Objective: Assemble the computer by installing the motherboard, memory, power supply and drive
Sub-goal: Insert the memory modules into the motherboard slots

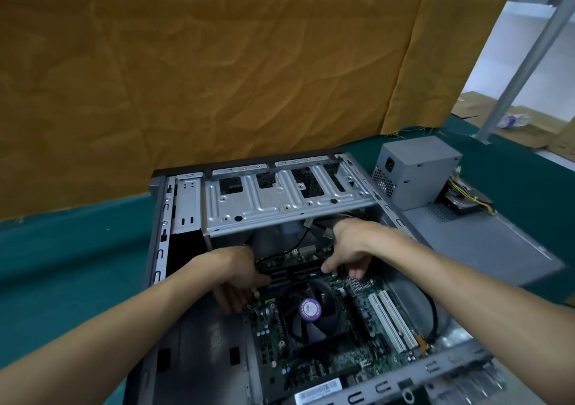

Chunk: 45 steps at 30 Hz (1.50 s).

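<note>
1. Head view: the motherboard [326, 336] is seen seated in the open case [174, 280] on the green bench [62, 264], its cooler fan [308, 311] near the middle.
2. The memory step is judged to be in hand: the left hand [239, 277] and the right hand [351, 249] are set at opposite ends of a dark memory stick [294, 272] in the slots beyond the fan, thumbs pressed on its top edge, other fingers curled.
3. An even downward push at both ends is called for next, until the slot latches close.
4. The power supply [417, 174] is left standing outside the case, on a grey panel [482, 242], and is not yet fitted.
5. The latches are hidden by the hands; whether the stick is fully seated cannot be told. What lies behind the power supply among its wires is too obscured to be named.
</note>
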Each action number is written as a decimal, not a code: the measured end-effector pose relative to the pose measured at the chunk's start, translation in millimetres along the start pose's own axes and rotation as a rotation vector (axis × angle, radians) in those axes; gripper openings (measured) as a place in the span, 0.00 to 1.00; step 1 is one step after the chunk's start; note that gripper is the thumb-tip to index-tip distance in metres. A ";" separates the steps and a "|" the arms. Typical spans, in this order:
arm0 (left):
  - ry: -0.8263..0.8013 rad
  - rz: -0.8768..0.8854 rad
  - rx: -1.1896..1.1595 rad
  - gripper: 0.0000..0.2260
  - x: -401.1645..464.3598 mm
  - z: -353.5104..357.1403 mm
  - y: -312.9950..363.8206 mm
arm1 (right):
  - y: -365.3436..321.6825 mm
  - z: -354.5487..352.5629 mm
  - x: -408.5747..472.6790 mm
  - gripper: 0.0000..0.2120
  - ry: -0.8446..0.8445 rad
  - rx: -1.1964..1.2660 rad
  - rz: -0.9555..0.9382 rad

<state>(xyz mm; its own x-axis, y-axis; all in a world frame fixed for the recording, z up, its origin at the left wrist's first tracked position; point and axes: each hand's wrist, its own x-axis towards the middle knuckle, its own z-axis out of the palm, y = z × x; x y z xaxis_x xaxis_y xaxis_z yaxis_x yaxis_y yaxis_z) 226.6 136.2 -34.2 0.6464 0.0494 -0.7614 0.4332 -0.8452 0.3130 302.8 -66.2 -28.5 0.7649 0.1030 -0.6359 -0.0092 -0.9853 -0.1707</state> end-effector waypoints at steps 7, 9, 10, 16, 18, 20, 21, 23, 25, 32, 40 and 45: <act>0.031 -0.011 0.000 0.25 -3.1 2.3 -1.0 | 0.4 5.8 5.5 0.26 -0.022 0.015 0.012; 0.032 -0.009 0.002 0.25 -3.2 1.0 0.0 | 1.1 5.6 6.4 0.26 -0.021 0.030 0.011; 0.030 -0.009 -0.006 0.25 -3.1 0.4 0.5 | 1.0 5.5 7.2 0.26 -0.021 0.032 0.010; 0.026 -0.031 0.032 0.26 0.9 -1.0 1.0 | -1.3 4.8 13.6 0.25 -0.073 0.020 0.043; 0.025 -0.023 0.035 0.25 4.1 -1.3 0.7 | -0.9 4.9 16.0 0.29 -0.094 0.011 0.046; 0.029 -0.008 0.030 0.23 6.2 -0.9 0.7 | -1.0 6.7 19.6 0.33 -0.105 0.004 0.060; 0.033 -0.008 0.030 0.22 6.9 -0.6 1.0 | -1.5 7.4 22.0 0.33 -0.112 0.012 0.069; 0.042 -0.018 0.049 0.21 8.2 0.2 2.9 | -1.8 8.4 25.7 0.34 -0.136 0.015 0.091; 0.055 -0.041 0.083 0.22 7.8 -0.1 5.8 | -2.2 8.2 28.0 0.35 -0.170 -0.013 0.116; 0.005 -0.109 0.159 0.24 6.1 -0.3 12.5 | -5.3 7.9 30.3 0.22 -0.272 -0.058 0.145; 0.010 -0.062 0.124 0.22 2.3 -2.2 12.6 | -2.8 9.3 28.3 0.30 -0.218 -0.007 0.134; 0.037 -0.033 0.145 0.21 6.0 -1.7 11.1 | -3.7 10.2 26.4 0.23 -0.216 -0.024 0.093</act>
<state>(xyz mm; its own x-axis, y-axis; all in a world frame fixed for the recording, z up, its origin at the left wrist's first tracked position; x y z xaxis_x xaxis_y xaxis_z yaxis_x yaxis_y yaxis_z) 236.4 128.1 -34.3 0.6571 0.0962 -0.7476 0.3612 -0.9107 0.2003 316.4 -58.4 -52.3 0.6056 0.0363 -0.7950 -0.0554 -0.9946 -0.0876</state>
